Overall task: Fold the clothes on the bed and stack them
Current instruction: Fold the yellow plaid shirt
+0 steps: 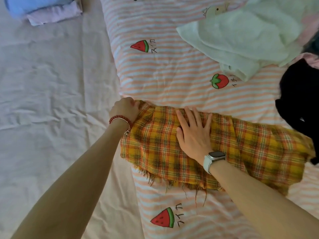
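A yellow and orange plaid cloth [259,152] with a frayed near edge lies across the striped quilt [172,80]. My left hand [125,109], with a red bead bracelet on the wrist, grips the cloth's far left corner. My right hand [193,133], a watch on its wrist, presses flat on the cloth's middle with fingers spread. A folded blue garment [22,6] and a folded lilac one [55,14] lie stacked at the far left on the sheet.
A pale green garment [245,37] lies crumpled at the far right of the quilt. A black garment [300,104] sits at the right edge, overlapping the plaid cloth's end. The pale pink sheet [43,100] covers the left half of the bed.
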A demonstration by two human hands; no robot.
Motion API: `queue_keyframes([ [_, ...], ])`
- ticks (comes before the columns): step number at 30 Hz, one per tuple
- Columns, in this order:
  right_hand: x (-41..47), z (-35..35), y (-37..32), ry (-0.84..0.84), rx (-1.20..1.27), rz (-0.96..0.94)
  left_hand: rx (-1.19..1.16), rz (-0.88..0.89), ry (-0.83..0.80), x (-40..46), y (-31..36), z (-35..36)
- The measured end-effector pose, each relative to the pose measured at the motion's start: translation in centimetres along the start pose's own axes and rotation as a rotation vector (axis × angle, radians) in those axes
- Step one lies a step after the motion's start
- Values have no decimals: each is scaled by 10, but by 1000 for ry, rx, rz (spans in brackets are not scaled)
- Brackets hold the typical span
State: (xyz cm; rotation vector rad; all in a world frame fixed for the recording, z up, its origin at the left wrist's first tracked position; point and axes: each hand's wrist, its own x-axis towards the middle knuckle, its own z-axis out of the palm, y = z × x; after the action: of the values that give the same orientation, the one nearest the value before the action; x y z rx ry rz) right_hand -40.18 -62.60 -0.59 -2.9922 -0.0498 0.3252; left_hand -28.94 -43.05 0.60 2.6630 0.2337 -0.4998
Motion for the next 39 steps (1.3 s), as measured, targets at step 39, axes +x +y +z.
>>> queue_keyframes([
  [39, -96, -32, 112, 275, 121, 162, -62, 118, 359, -131, 10, 49],
])
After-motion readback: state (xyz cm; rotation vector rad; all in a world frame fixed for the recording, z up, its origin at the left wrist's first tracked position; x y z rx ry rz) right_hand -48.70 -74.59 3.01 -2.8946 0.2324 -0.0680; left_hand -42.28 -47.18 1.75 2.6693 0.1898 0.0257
